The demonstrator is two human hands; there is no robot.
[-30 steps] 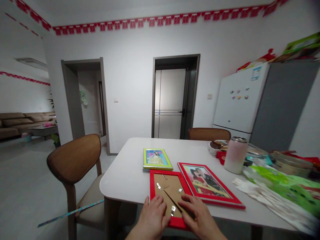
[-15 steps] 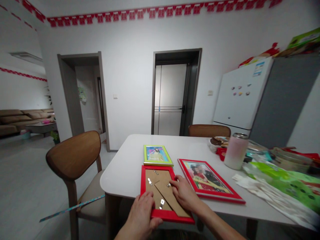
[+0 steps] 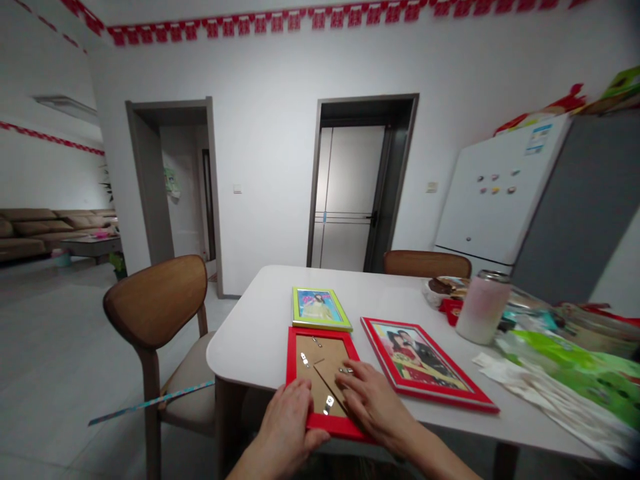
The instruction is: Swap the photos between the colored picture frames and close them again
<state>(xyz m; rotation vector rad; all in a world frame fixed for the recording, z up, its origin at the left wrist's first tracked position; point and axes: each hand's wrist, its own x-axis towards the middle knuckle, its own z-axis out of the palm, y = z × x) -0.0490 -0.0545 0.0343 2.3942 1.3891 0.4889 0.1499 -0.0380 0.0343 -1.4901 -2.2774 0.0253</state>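
A red picture frame (image 3: 292, 357) lies face down at the table's front edge, its brown backing board (image 3: 306, 383) and stand leg (image 3: 328, 375) facing up. My left hand (image 3: 287, 413) grips its lower left corner, fingers over the side and thumb along the bottom rim. Flat on the right part of the backing rests my right hand (image 3: 373, 400), fingers apart, just below a metal clip (image 3: 346, 371). More clips show at the top, the left (image 3: 305, 361) and the bottom (image 3: 328, 405). The right hand hides the frame's lower right side and part of the stand leg.
Behind stands a lime green photo frame (image 3: 320, 308); to the right lies a red photo frame (image 3: 425, 367), picture up. Farther right are a pink-white bottle (image 3: 484, 308), a white cloth (image 3: 530, 383) and green packaging (image 3: 575, 367). A wooden chair (image 3: 157, 303) stands left of the white table (image 3: 250, 333).
My right hand has shifted from the right clip down onto the backing and stand leg, its fingers spread flatter. My left hand stays on the corner. The view has turned slightly left.
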